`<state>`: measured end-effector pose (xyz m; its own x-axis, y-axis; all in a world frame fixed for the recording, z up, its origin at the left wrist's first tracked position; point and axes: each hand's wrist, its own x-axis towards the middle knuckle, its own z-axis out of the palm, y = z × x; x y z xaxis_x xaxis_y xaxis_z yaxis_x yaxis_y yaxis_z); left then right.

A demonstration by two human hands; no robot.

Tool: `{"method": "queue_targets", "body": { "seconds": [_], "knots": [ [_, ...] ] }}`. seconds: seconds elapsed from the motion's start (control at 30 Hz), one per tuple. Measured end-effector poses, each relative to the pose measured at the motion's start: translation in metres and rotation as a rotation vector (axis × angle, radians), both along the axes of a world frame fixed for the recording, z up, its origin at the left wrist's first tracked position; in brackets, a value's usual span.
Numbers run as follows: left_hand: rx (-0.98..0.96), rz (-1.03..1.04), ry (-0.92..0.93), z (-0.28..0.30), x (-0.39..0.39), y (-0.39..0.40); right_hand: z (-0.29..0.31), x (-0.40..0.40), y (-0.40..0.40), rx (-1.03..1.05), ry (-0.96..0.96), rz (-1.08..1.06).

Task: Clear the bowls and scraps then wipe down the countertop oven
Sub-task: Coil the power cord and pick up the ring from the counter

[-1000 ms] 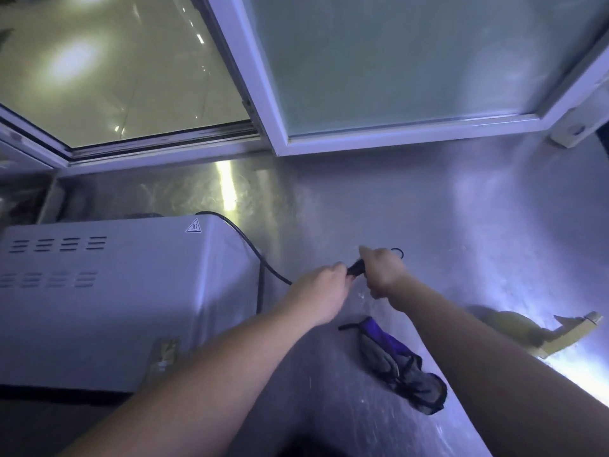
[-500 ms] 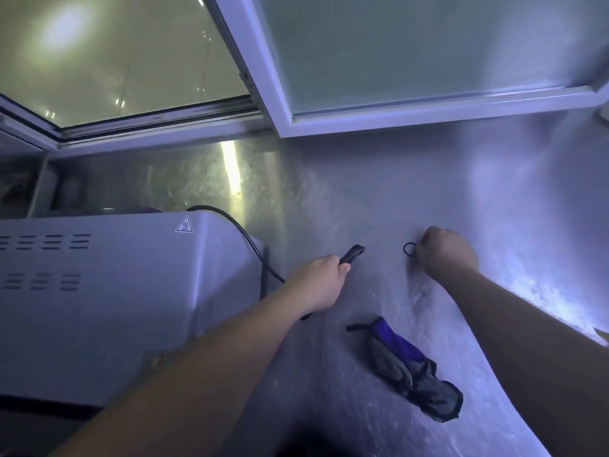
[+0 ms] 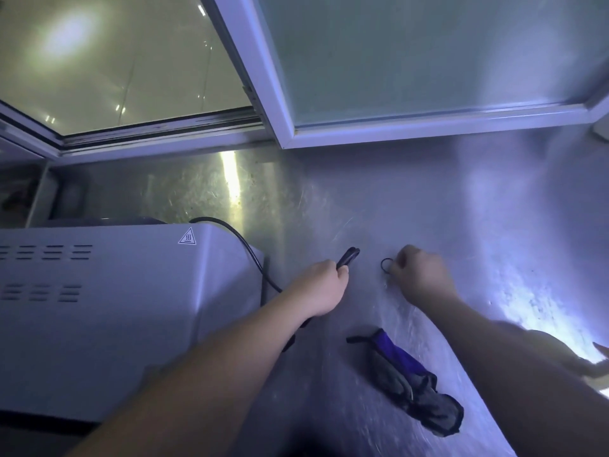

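Left hand (image 3: 324, 285) closed round the oven's black cord (image 3: 253, 255), bundled end poking out; right hand (image 3: 421, 275) fingers pinching a small black tie (image 3: 385, 264). Oven (image 3: 108, 311) at left on the tabletop (image 3: 412, 209), likely heavy and smooth. Soft cloth (image 3: 412, 384) near: best bunched mid-fold.

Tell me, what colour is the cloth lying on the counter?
The cloth is purple and grey, best seen in the head view.

The steel counter (image 3: 412, 199) carries the oven (image 3: 99, 308) at 9 o'clock and a cloth (image 3: 408, 384) at 5 o'clock.
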<state>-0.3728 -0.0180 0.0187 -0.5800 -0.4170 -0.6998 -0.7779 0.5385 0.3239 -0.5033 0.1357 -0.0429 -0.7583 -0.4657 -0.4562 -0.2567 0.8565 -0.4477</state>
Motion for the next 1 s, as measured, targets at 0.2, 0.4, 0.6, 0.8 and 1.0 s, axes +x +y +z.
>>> {"method": "queue_targets", "body": {
  "seconds": [0.2,0.4,0.6,0.8,1.0],
  "knots": [
    [0.05,-0.026,0.01,0.024,0.0,0.007,0.032,0.053,-0.004,-0.245,-0.078,-0.067],
    [-0.009,-0.094,0.023,0.041,0.01,0.015,0.052,0.069,0.007,-0.392,-0.065,0.002],
    [-0.062,-0.125,0.063,0.053,0.024,0.024,0.068,0.075,0.019,-0.468,-0.007,0.036],
    [-0.082,-0.099,0.084,0.063,0.031,0.034,0.082,0.094,0.025,-0.675,-0.27,-0.208],
    [-0.092,-0.099,0.104,0.078,0.039,0.041,0.089,0.105,0.029,-0.831,-0.657,-0.444]
  ]
}}
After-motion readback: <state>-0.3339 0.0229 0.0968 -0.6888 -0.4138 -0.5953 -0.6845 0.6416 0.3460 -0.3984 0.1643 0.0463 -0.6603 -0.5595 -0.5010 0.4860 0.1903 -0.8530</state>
